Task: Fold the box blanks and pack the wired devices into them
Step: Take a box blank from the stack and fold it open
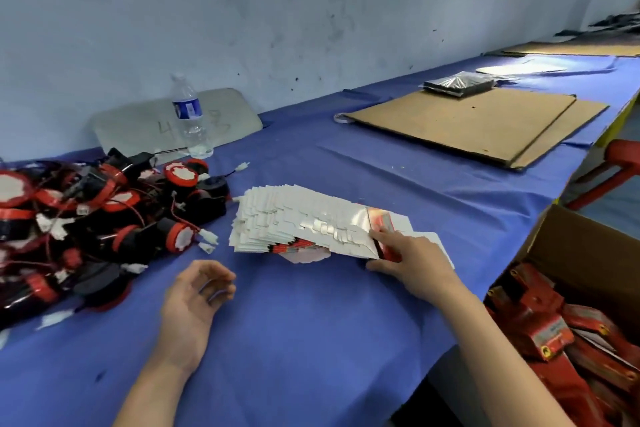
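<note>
A fanned stack of flat box blanks (298, 222), white side up with red printed edges, lies mid-table on the blue cloth (311, 340). My right hand (412, 263) pinches the near right end of the stack, thumb under and fingers on the top blank, whose red face shows. My left hand (194, 302) rests on the cloth left of the stack, palm up, fingers loosely curled, holding nothing. A heap of black and red round wired devices (86, 229) with white connectors lies at the left.
A cardboard carton (585, 270) holding red packed boxes stands off the table's right edge. A water bottle (190, 118) stands at the back by the wall. Brown cardboard sheets (467, 125) lie at the far right, and a red stool (613, 170) stands beyond the edge.
</note>
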### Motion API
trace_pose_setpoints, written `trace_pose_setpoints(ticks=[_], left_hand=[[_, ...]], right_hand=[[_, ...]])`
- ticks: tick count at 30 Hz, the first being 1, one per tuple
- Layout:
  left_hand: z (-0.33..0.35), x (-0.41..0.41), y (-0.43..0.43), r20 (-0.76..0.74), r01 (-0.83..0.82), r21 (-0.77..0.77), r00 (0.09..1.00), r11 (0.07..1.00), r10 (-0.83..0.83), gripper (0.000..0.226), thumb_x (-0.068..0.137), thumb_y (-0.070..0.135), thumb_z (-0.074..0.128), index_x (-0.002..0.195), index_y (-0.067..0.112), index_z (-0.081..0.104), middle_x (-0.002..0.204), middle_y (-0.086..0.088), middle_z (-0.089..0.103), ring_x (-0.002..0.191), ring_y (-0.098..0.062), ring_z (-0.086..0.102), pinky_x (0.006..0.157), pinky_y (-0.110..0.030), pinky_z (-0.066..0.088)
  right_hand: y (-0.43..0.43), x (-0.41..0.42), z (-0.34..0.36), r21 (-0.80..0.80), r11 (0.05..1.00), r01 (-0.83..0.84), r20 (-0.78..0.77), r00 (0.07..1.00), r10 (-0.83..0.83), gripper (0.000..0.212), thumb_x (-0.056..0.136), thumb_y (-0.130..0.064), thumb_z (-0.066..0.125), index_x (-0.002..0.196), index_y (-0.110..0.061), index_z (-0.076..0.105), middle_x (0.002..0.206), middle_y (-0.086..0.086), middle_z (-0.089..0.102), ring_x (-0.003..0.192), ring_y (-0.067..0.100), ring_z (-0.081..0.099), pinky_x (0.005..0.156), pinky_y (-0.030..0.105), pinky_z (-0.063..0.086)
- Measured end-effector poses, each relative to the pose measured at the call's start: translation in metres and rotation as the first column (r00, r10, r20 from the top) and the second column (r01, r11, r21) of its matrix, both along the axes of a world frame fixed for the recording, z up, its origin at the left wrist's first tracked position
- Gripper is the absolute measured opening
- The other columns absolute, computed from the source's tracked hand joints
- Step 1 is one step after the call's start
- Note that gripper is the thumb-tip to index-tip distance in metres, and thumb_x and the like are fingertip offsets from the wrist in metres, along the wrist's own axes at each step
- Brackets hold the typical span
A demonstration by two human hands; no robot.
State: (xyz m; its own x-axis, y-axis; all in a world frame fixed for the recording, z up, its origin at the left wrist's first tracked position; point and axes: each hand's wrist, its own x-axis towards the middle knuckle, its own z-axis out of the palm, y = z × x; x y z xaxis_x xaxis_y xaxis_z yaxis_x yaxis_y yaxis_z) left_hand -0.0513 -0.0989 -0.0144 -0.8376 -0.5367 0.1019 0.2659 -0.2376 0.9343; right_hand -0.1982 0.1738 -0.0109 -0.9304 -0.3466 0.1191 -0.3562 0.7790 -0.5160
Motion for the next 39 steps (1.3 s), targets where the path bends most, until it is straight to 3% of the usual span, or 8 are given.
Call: trace_pose_setpoints(ticks=[6, 10, 13, 15, 18, 25, 35, 39], left_hand=[[0.002, 0.002, 0.000, 0.015, 0.013, 0.014, 1.000, 1.000, -0.014, 0.039, 0.102, 0.021, 0.027, 0.084, 0.004, 0.057, 0.070, -0.005, 0.068, 0.065, -0.015, 0.064, 0.060, -0.019, 0.053], [-0.001, 0.001, -0.002, -0.008, -0.013, -0.014, 1.000, 1.000, 0.013, 0.040, 0.102, 0.022, 0.028, 0.084, 0.005, 0.060, 0.073, -0.007, 0.068, 0.068, -0.016, 0.065, 0.062, -0.021, 0.054], [-0.002, 0.000, 0.003, -0.060, -0.117, -0.065, 0.992, 0.991, 0.113, 0.035, 0.103, 0.028, 0.031, 0.101, 0.010, 0.060, 0.085, -0.009, 0.067, 0.074, -0.017, 0.068, 0.069, -0.024, 0.056], [0.004, -0.001, 0.008, -0.131, -0.214, -0.120, 0.971, 0.969, 0.198, 0.032, 0.098, 0.031, 0.038, 0.126, 0.019, 0.047, 0.108, -0.009, 0.062, 0.093, -0.017, 0.067, 0.081, -0.030, 0.055], [0.019, -0.007, 0.007, -0.179, -0.431, -0.190, 0.898, 0.882, 0.401, 0.052, 0.101, 0.006, 0.036, 0.145, 0.025, 0.016, 0.143, -0.012, 0.041, 0.125, -0.027, 0.047, 0.096, -0.041, 0.041], [0.001, 0.009, 0.004, -0.146, -0.579, -0.319, 0.812, 0.750, 0.565, 0.078, 0.074, 0.063, 0.049, 0.140, 0.059, 0.009, 0.151, 0.023, 0.023, 0.137, 0.001, 0.032, 0.110, -0.031, 0.031], [-0.005, 0.002, 0.030, -0.068, -0.253, -0.496, 0.965, 0.831, 0.253, 0.045, 0.093, 0.044, 0.033, 0.138, 0.041, 0.027, 0.150, 0.019, 0.033, 0.143, -0.001, 0.024, 0.108, -0.010, 0.029], [0.010, 0.002, 0.029, -0.185, -0.291, -0.441, 0.955, 0.849, 0.231, 0.059, 0.090, 0.047, 0.047, 0.145, 0.039, 0.025, 0.154, 0.021, 0.028, 0.143, -0.001, 0.025, 0.114, -0.026, 0.030]], right_hand=[[0.018, -0.002, 0.018, -0.110, 0.985, -0.136, 0.236, 0.959, 0.158, 0.044, 0.088, -0.040, 0.064, 0.130, -0.047, 0.052, 0.115, -0.008, 0.060, 0.110, 0.018, 0.049, 0.082, 0.023, 0.038], [-0.005, 0.014, 0.036, -0.491, 0.871, -0.002, -0.515, 0.807, -0.289, 0.036, 0.094, 0.001, 0.048, 0.119, -0.019, 0.064, 0.105, -0.008, 0.069, 0.086, 0.012, 0.063, 0.071, 0.024, 0.047], [-0.047, 0.030, 0.060, -0.827, 0.544, -0.144, -0.483, 0.677, -0.555, 0.021, 0.093, -0.008, 0.047, 0.101, -0.025, 0.057, 0.081, -0.017, 0.061, 0.066, -0.004, 0.045, 0.060, 0.009, 0.035], [-0.091, 0.036, 0.077, -0.918, 0.365, -0.157, -0.284, 0.901, -0.328, 0.014, 0.087, -0.011, 0.048, 0.084, -0.025, 0.052, 0.065, -0.015, 0.054, 0.058, -0.002, 0.041, 0.054, 0.013, 0.034], [-0.154, 0.046, 0.079, -0.865, 0.473, -0.169, -0.166, 0.985, 0.050, 0.014, 0.087, -0.009, 0.052, 0.097, -0.017, 0.059, 0.065, -0.016, 0.058, 0.061, -0.001, 0.052, 0.058, 0.016, 0.042], [-0.211, 0.081, 0.022, -0.811, 0.476, -0.339, -0.183, 0.921, 0.344, 0.041, 0.085, -0.042, 0.058, 0.123, -0.035, 0.046, 0.112, -0.012, 0.064, 0.102, 0.004, 0.061, 0.086, 0.026, 0.049], [-0.203, 0.087, 0.019, -0.887, 0.228, -0.401, -0.068, 0.602, 0.796, 0.061, 0.089, -0.049, 0.033, 0.147, -0.033, 0.019, 0.152, -0.031, 0.021, 0.139, -0.013, 0.012, 0.107, 0.004, 0.015], [-0.200, 0.086, 0.029, -0.914, 0.183, -0.363, -0.087, 0.615, 0.784, 0.061, 0.091, -0.036, 0.044, 0.147, -0.022, 0.026, 0.146, -0.027, 0.037, 0.136, -0.008, 0.030, 0.106, 0.010, 0.028]])
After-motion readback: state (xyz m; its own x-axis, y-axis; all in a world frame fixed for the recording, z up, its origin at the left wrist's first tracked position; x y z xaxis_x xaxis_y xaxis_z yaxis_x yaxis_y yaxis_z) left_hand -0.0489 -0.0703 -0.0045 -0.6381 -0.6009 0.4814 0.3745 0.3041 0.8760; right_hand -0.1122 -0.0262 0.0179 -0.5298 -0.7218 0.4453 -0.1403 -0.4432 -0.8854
